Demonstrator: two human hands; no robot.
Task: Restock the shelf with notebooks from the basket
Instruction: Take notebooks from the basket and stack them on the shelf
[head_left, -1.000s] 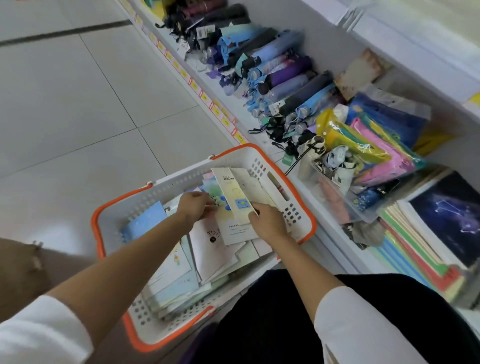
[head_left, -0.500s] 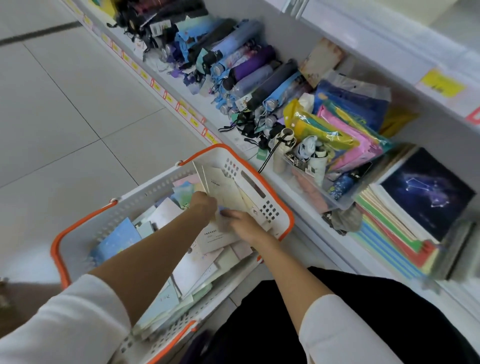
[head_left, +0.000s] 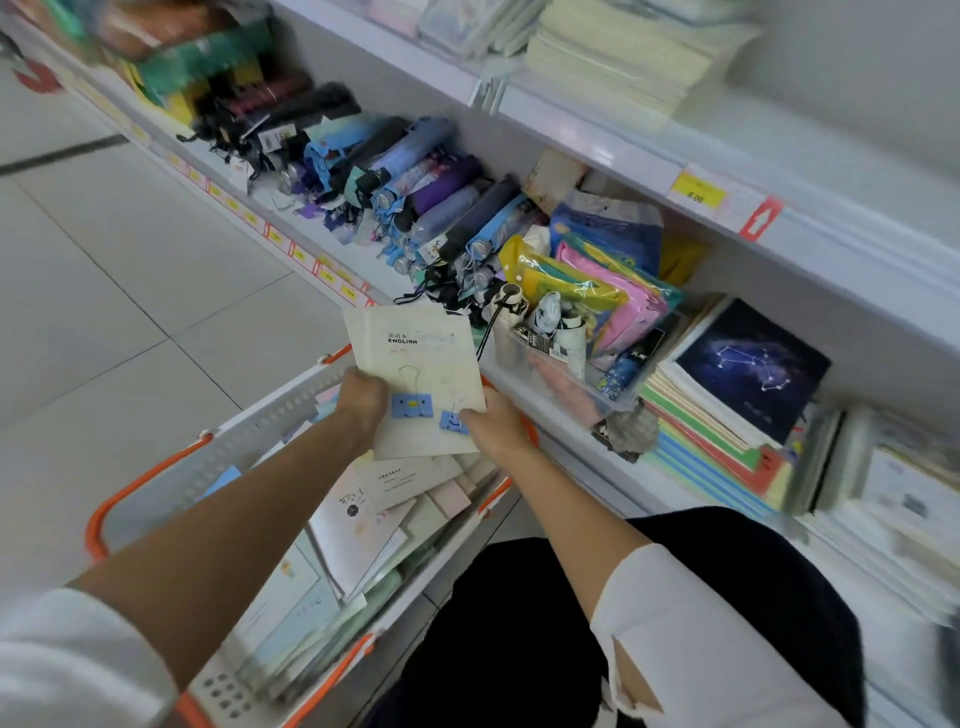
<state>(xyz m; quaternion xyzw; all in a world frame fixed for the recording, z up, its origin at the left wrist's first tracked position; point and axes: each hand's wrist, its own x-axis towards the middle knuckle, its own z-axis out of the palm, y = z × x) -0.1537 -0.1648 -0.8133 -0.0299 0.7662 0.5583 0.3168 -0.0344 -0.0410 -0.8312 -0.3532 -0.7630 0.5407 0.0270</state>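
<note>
Both grips are holding one cream notebook (head_left: 415, 348) marked ENGLISH: the left hand (head_left: 363, 400) is curling its fingers round the lower left edge, and the right hand (head_left: 493, 427) is pinching the lower right corner. Two blue clip shapes are showing on the cover between the hands. The notebook is hanging face up and tilted near the middle of the frame, just above the far end of the basket (head_left: 270, 423). This white basket with an orange rim is filling the lower left, over the tiled floor (head_left: 130, 291), and more notebooks (head_left: 374, 519) are lying in it in a loose pile under the forearms.

At right, the bottom shelf (head_left: 384, 273) is carrying a stack of coloured notebooks (head_left: 701, 452), with a dark star-patterned notebook (head_left: 748, 364) lying on top. A clear bin (head_left: 550, 379) of bright pouches is standing just beside that stack, towards the centre, and folded umbrellas (head_left: 415, 192) are lying in a row farther up and left. In the upper right, a yellow price tag (head_left: 696, 189) is sitting on the edge of the shelf above, where blurred pale notebooks (head_left: 623, 62) are lying stacked.
</note>
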